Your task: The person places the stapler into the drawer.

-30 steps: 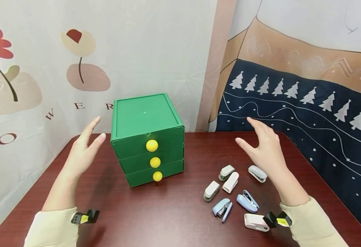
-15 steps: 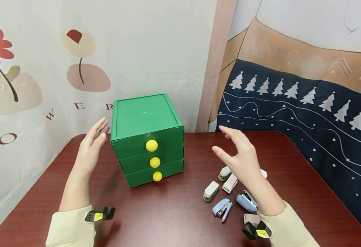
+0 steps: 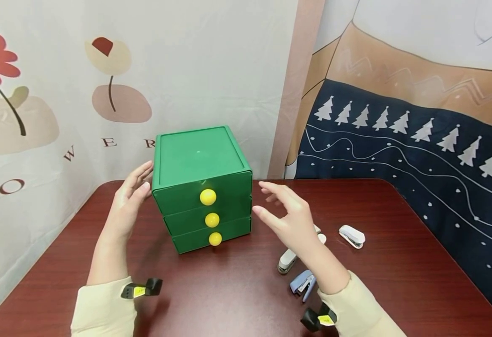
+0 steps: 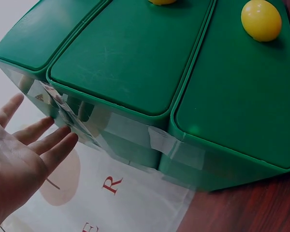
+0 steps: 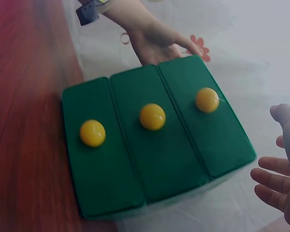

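A green drawer box [image 3: 199,157] with three stacked drawers, each with a round yellow knob [image 3: 207,197], stands on the dark red table. All its drawers are pushed in. My left hand [image 3: 126,201] is at the box's left side, its fingertips right at the wall and partly behind it. In the left wrist view its fingers [image 4: 58,147] are spread beside the side wall, where clear tape shows. On the other side, my right hand [image 3: 290,217] hovers a little apart from the box, fingers extended and thumb spread. Neither hand holds anything.
Several small staplers lie to the right on the table [image 3: 229,290]: a white stapler [image 3: 352,236] farther out, a grey-white stapler [image 3: 287,261] and a blue stapler [image 3: 302,283] nearer. My right forearm hides others. Printed curtains [image 3: 212,61] hang behind the table.
Both hands have moved inward toward the box, the right one sweeping left across the staplers and the left one reaching the box's left side. The box and staplers have stayed put.
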Tool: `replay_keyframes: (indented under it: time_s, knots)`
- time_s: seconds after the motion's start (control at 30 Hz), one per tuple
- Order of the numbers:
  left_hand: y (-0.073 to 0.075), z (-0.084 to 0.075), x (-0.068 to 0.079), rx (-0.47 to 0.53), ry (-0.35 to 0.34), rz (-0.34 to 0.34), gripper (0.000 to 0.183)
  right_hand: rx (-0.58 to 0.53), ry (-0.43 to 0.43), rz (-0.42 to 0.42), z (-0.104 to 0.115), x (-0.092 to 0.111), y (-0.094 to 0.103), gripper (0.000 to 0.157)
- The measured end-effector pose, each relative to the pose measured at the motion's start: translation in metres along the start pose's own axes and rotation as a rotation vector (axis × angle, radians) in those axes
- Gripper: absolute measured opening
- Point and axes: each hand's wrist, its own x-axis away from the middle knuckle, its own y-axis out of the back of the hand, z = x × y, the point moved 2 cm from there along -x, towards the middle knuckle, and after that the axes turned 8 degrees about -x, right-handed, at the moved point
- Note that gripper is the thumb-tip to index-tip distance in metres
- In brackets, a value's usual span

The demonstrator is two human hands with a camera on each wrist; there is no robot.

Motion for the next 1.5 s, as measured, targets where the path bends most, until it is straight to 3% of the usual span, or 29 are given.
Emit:
replay_keyframes:
  time_s: [0.43, 0.8, 1.07, 1.27, 1.5]
  knots:
    - [-0.001, 0.003, 0.000, -0.018, 0.021, 0.003, 0.045, -0.113, -0.054, 0.043, -0.002, -0.004, -0.044, 0.040]
    - [-0.002, 0.003, 0.001, 0.058, 0.010, 0.011, 0.044, -0.244, -0.129, -0.008, -0.004, -0.008, -0.078, 0.033]
    - [-0.002, 0.002, 0.001, 0.094, -0.002, 0.010, 0.044, -0.257, -0.144, -0.035, -0.001, -0.016, -0.097, 0.034]
    - [-0.002, 0.001, 0.001, 0.098, -0.003, 0.008, 0.044, -0.247, -0.153, -0.047, 0.000, -0.017, -0.102, 0.031]
    - [-0.001, 0.000, 0.001, 0.086, 0.009, 0.019, 0.044, -0.248, -0.079, -0.048, 0.006, -0.008, -0.095, 0.030]
